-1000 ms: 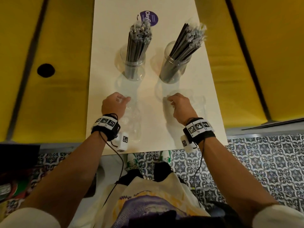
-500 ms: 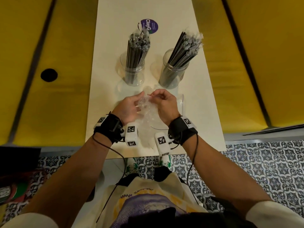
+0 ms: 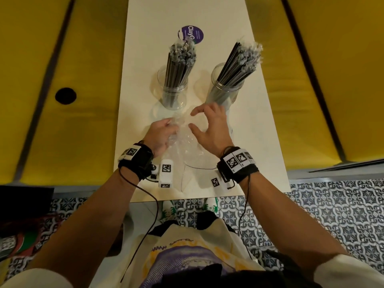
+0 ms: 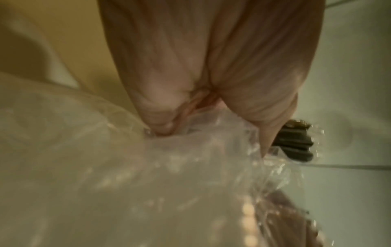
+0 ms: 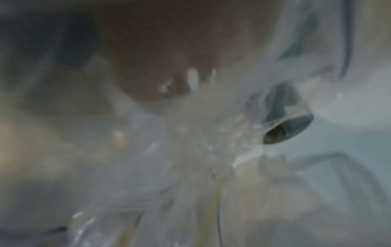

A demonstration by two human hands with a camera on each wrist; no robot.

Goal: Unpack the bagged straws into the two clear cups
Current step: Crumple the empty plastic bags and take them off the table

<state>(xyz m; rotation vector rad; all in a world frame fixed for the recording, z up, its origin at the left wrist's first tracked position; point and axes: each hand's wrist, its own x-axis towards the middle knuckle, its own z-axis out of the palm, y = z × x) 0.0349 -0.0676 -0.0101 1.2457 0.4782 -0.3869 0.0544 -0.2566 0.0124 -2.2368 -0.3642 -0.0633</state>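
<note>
Two clear cups stand on the white table (image 3: 141, 163), the left cup (image 3: 173, 96) and the right cup (image 3: 223, 92), each packed with dark wrapped straws (image 3: 180, 59) (image 3: 239, 65). In front of them a crumpled clear plastic bag (image 3: 182, 136) is bunched between my hands. My left hand (image 3: 169, 126) grips its left side, and in the left wrist view the fingers (image 4: 165, 127) curl into the bag (image 4: 127, 167). My right hand (image 3: 193, 120) arches over the bag's right side, thumb and fingers spread apart. The right wrist view is a blur of plastic (image 5: 190, 142).
A second flat clear bag (image 3: 207, 163) lies on the table under my right wrist. A purple round sticker (image 3: 191, 35) sits behind the cups. Yellow padded surfaces (image 3: 62, 59) flank the narrow table, with a black hole (image 3: 65, 96) on the left. Patterned floor tiles (image 3: 311, 204) begin at the near edge.
My hands came together from apart on the table and gathered the clear bag into a wad. Since half a second ago the right hand has let go its pinch and spread its fingers.
</note>
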